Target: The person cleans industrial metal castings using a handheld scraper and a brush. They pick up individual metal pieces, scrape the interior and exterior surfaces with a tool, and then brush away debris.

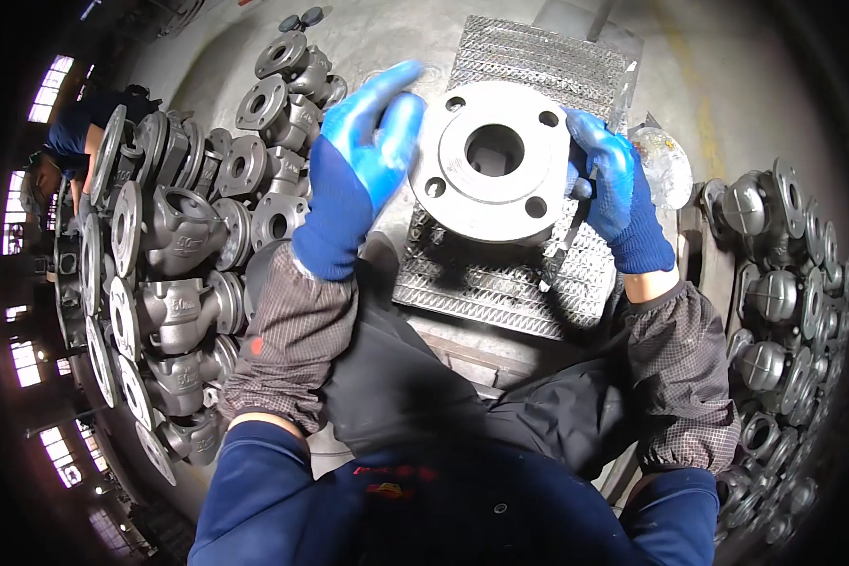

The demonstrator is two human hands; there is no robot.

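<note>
I am finding the flanged casting [493, 195] over the ridged metal plate [533, 55]. My right hand [615, 179] is gripping its right rim, fingers curled; my left hand [360, 156] is standing spread beside its left rim. Bracing both sides evenly should be limiting tilt.

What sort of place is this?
Probably a workshop handling valves or pipe fittings: grey flanged castings stacked at left, rounded castings at right, one flanged part over a ridged metal plate.

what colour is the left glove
The left glove is bright blue with a navy cuff, best seen in the head view.
</note>
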